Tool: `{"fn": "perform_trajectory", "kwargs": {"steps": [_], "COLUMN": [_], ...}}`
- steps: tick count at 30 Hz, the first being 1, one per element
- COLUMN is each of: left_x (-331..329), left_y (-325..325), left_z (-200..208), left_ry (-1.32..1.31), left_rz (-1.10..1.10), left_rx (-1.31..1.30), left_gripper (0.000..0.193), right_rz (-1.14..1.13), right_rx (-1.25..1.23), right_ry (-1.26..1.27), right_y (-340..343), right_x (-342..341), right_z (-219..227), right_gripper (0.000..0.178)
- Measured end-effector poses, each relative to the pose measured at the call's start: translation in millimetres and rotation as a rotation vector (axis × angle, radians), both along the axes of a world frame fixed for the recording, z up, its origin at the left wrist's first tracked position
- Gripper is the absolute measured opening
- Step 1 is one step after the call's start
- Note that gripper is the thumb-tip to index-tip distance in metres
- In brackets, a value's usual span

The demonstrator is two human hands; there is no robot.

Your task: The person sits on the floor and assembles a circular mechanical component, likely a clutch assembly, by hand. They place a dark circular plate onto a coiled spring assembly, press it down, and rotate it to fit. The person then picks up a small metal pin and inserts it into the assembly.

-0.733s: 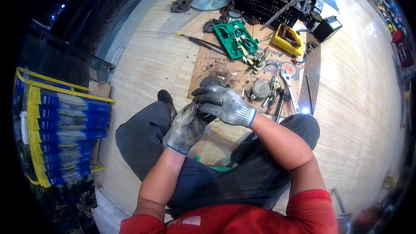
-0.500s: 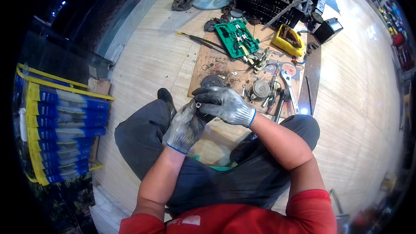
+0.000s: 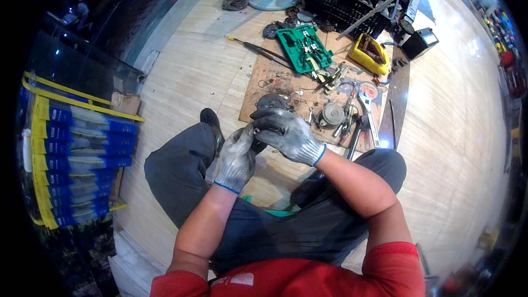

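Observation:
Both my hands wear grey-white knit gloves with dark, grimy fingers and blue cuffs, and they meet in front of my lap. Between the fingertips is a small metal piece, mostly covered; its exact kind cannot be made out. My left hand is closed round it from below. From above, my right hand has its fingers bent over the same piece. Just beyond the fingers lies a dark round disc on the brown cardboard. A round grey metal part sits to the right of my right hand.
On the cardboard are a large adjustable wrench, several hand tools and an opened green tool case. A yellow container stands behind, before black crates. A black box-shaped battery is far right; a yellow rack stands left.
My left hand has shifted slightly up and right, closer to the right hand, and less of the small metal piece shows. The whole view has moved a little.

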State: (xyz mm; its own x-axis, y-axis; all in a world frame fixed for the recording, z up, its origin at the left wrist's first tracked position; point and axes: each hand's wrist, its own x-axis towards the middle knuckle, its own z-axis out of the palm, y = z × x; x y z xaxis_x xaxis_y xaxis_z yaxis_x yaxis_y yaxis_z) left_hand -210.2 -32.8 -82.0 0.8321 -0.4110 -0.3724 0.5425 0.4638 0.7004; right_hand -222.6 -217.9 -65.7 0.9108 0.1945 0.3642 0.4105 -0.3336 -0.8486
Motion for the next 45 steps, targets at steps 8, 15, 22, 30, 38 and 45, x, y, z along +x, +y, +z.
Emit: {"fn": "perform_trajectory", "kwargs": {"steps": [8, 15, 22, 30, 38, 45], "left_x": [1, -10, -7, 3, -5, -5], "left_y": [5, 14, 23, 19, 19, 10], "left_z": [12, -5, 1, -8, -27, -35], "left_ry": [-0.010, -0.090, -0.110, -0.066, -0.064, 0.057], "left_rz": [-0.014, -0.145, -0.448, -0.609, -0.516, -0.288], "left_rx": [0.337, 0.316, 0.201, -0.051, 0.043, 0.159], "left_gripper": [0.033, 0.035, 0.034, 0.037, 0.042, 0.033], "right_rz": [-0.111, -0.110, 0.182, 0.272, 0.281, 0.094], "right_rx": [-0.351, -0.623, -0.165, -0.223, -0.194, -0.257], "right_ry": [-0.149, -0.265, 0.092, 0.048, 0.087, 0.117], "right_y": [-3, 6, -19, -21, -19, -8], "right_x": [3, -12, -22, -17, -13, -15], "right_z": [8, 6, 0, 9, 7, -12], "right_gripper": [0.027, 0.031, 0.032, 0.035, 0.032, 0.030]}}
